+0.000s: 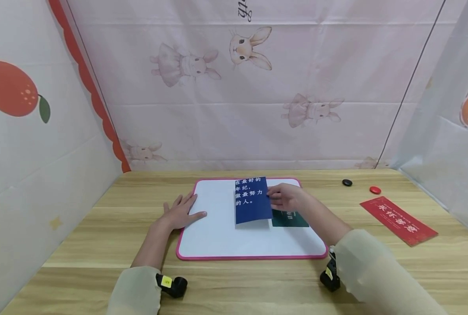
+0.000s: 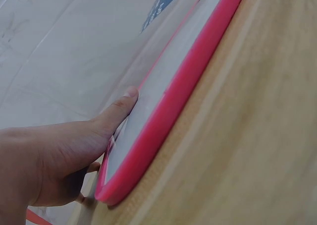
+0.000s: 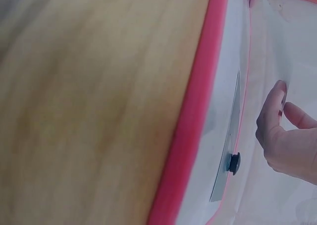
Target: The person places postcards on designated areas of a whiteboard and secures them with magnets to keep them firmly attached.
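A white board with a pink frame (image 1: 253,257) lies flat on the wooden table. My left hand (image 1: 180,212) rests flat on its left edge, and its thumb (image 2: 124,102) lies on the white surface beside the frame (image 2: 168,117). A blue card (image 1: 251,200) with white print stands slightly raised over the board's middle. My right hand (image 1: 286,197) pinches the card's right edge. A dark green card (image 1: 293,219) lies on the board partly under that hand. In the right wrist view, a small black magnet (image 3: 234,161) sits on a card seen edge-on, near the fingers (image 3: 271,117).
On the table to the right lie a long red card (image 1: 399,220), a black magnet (image 1: 347,182) and a red magnet (image 1: 375,190). Printed cloth walls close in the table at the left, back and right.
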